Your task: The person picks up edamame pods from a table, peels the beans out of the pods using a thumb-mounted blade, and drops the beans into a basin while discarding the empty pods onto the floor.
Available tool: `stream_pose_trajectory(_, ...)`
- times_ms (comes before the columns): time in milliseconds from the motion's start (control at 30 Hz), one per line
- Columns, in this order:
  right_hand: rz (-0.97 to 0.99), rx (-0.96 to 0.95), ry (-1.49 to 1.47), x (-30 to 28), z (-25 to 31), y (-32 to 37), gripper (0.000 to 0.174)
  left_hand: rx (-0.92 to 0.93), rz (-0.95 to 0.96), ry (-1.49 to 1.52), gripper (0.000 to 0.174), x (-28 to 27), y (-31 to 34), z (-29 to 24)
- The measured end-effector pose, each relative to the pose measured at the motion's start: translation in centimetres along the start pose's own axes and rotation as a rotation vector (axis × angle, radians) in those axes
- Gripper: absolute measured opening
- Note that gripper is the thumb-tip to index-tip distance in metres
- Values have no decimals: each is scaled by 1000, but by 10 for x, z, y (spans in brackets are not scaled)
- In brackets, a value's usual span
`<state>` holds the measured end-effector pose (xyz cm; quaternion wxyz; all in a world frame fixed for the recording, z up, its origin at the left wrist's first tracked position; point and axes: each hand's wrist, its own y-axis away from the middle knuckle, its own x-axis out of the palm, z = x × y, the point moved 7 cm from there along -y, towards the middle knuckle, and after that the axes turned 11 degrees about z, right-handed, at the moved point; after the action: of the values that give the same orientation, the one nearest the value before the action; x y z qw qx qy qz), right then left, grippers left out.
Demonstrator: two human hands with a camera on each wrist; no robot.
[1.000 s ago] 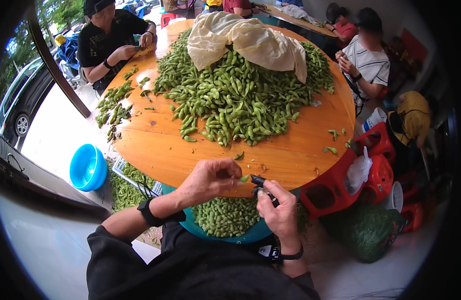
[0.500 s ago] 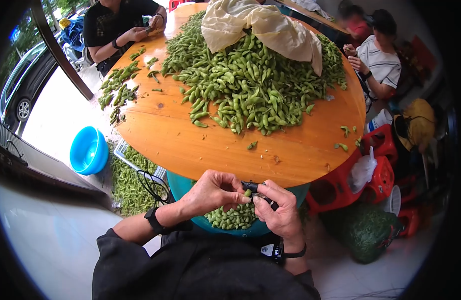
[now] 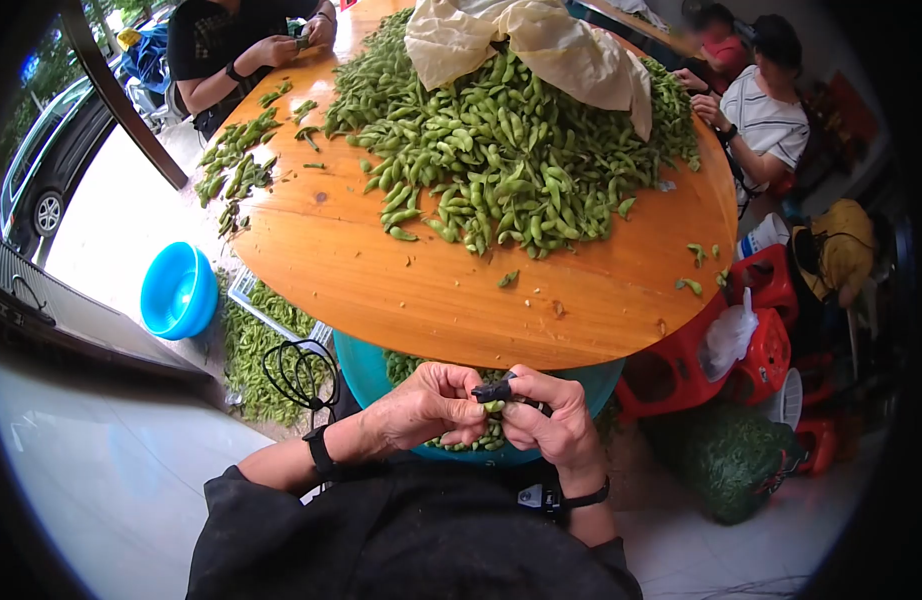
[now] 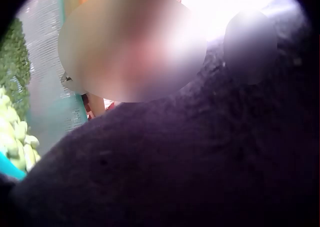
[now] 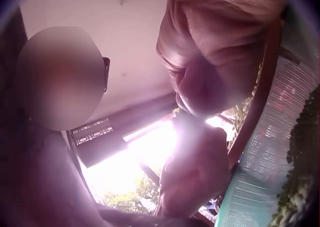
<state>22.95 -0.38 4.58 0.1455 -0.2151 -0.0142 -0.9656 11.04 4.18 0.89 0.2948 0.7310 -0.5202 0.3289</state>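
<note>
Both hands meet just off the round table's (image 3: 461, 330) near edge. My left hand (image 3: 426, 408) pinches a green soybean pod (image 3: 494, 407) between thumb and fingers. My right hand (image 3: 553, 418) grips the same pod from the other side, with black coverings (image 3: 493, 391) at its fingertips. Below them a teal basin (image 3: 359, 370) holds shelled green beans (image 3: 461, 438), partly hidden by the hands. In the right wrist view the right hand (image 5: 220, 52) hangs close over the left hand (image 5: 195, 172). Dark clothing (image 4: 175, 162) fills most of the left wrist view.
A large heap of soybean pods (image 3: 521, 160) under a cream cloth (image 3: 531, 45) covers the table's middle. A blue basin (image 3: 179, 290) stands on the floor at left, near scattered pods (image 3: 256, 365). Red stools (image 3: 761, 360) stand at right. Two people sit across the table.
The left hand has come in from the left to meet the right hand at the pod. Both hands now sit slightly lower against the table edge, and the head view has shifted.
</note>
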Motion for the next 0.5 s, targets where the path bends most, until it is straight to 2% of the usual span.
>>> stream_pose_trajectory(33,-29,10,171,1,2,0,15,7,22,69,13,-1,1,3)
stream_pose_trajectory(67,-29,11,168,4,0,-3,15,5,19,71,13,-2,3,2)
stream_pose_trajectory(133,-121,-304,975,20,27,-1,16,-38,-162,-304,12,-15,12,-6)
stream_pose_trajectory(167,-121,-302,971,20,28,0,16,-41,-164,-303,12,-16,13,-6)
stream_pose_trajectory(233,-207,-263,1135,19,33,5,19,309,-143,-1351,10,11,21,-35)
stream_pose_trajectory(267,-234,-222,1132,16,36,9,18,302,-154,-1481,12,9,23,-30)
stream_pose_trajectory(300,-222,-174,1156,11,37,14,20,299,-158,-1480,12,6,26,-28)
stream_pose_trajectory(367,-274,-158,1123,6,39,23,18,95,-231,-1761,15,-4,30,-19)
stream_pose_trajectory(433,-277,-164,1130,0,35,30,17,113,-268,-1786,17,-6,30,-19)
stream_pose_trajectory(500,-276,-86,1096,-3,28,32,18,116,-257,-1730,14,-7,32,-19)
